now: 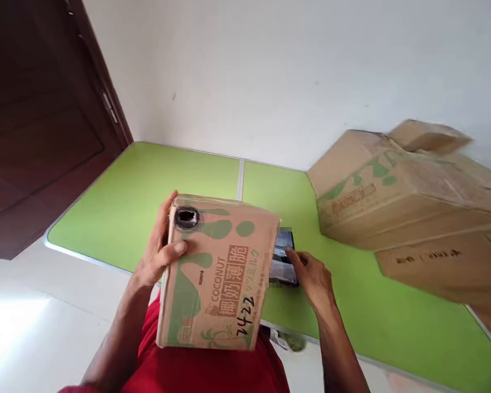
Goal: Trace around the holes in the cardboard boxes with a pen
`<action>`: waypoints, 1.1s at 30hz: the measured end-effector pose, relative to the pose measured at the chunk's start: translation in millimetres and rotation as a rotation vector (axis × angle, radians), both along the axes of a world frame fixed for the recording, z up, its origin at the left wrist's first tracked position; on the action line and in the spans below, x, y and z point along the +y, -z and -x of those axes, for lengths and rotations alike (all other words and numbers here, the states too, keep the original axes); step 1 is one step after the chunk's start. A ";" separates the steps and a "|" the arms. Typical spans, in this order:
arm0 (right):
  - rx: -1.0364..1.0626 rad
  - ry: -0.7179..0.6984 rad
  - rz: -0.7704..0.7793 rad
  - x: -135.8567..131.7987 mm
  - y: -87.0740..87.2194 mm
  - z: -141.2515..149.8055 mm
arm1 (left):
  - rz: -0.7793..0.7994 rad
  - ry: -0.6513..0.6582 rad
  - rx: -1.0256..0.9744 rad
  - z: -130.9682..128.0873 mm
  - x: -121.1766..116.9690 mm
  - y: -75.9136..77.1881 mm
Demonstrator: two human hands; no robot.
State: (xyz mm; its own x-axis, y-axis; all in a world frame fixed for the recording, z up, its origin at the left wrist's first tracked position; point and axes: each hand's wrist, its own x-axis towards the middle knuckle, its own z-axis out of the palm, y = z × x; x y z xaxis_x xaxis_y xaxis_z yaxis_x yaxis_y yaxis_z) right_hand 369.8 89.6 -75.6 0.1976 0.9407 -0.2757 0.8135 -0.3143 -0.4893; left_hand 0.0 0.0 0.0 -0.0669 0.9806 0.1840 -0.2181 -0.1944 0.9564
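My left hand (pixel 161 251) grips a cardboard box (pixel 213 284) by its left side, thumb on the near face and fingers behind. The box is tilted up in front of my red clothing. Its face carries green patches, the word COCONUT, a handwritten "2422" and a hole ringed in black near the upper left corner. To the right of the box, my right hand (pixel 311 273) is closed on a dark, flat phone (pixel 287 267), thumb on its face. The phone's left part is blurred out, and the box's edge lies close to it.
A green folding table (pixel 180 164) with a pale seam stands against the white wall (pixel 245 82). Larger cardboard boxes (pixel 376 202) are piled on its right side. A dark brown door (pixel 45 109) is at the left. Something partly hidden lies below the table's front edge.
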 end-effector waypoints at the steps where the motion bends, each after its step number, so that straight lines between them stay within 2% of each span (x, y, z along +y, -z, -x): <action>1: -0.011 -0.003 -0.008 1.1 -0.6 2.2 | 0.008 -0.005 -0.023 -2.1 -0.4 -0.1; 5: -0.053 -0.018 -0.029 1.0 -2.4 10.4 | 0.034 -0.052 -0.044 -8.1 -2.6 -4.6; 10: -0.098 -0.062 -0.070 -4.6 -0.8 2.2 | 0.001 -0.158 0.094 -1.9 -9.4 -21.2; 12: -0.134 -0.069 -0.135 -1.5 -6.0 -2.5 | -0.034 -0.229 0.157 4.5 -11.0 -29.6; 14: -0.120 -0.051 -0.284 2.3 -20.9 5.5 | -0.078 -0.336 0.220 10.1 -10.5 -38.6; 16: 0.040 -0.100 -0.441 0.3 -44.4 34.8 | -0.162 -0.525 0.331 13.1 -6.8 -47.1; 17: 0.180 -0.175 -0.495 -3.7 -57.0 57.7 | -0.218 -0.642 0.418 13.6 -3.4 -50.5; 19: 0.427 -0.472 -0.584 -15.3 -77.0 115.1 | -0.335 -0.885 0.622 13.3 6.2 -53.5; 21: 0.559 -0.773 -0.689 -24.3 -81.8 177.2 | -0.383 -1.085 0.797 13.7 18.3 -49.6; 22: 0.595 -0.868 -0.695 -25.6 -77.1 205.9 | -0.366 -1.162 0.853 15.1 24.4 -45.0; 24: 0.657 -0.901 -0.737 -20.6 -56.9 253.4 | -0.290 -1.295 0.902 20.6 35.5 -31.9; 26: 0.688 -0.913 -0.729 -9.0 -31.6 284.9 | -0.217 -1.373 0.911 27.7 42.5 -15.9; 29: 0.743 -0.913 -0.695 10.4 -7.9 304.6 | -0.208 -1.421 0.915 32.0 41.0 7.7; 31: 0.783 -0.899 -0.659 24.3 -6.8 303.3 | -0.274 -1.418 0.912 28.3 31.9 20.7; 33: 0.802 -0.892 -0.603 40.7 -12.9 293.1 | -0.355 -1.357 0.882 24.6 19.6 30.2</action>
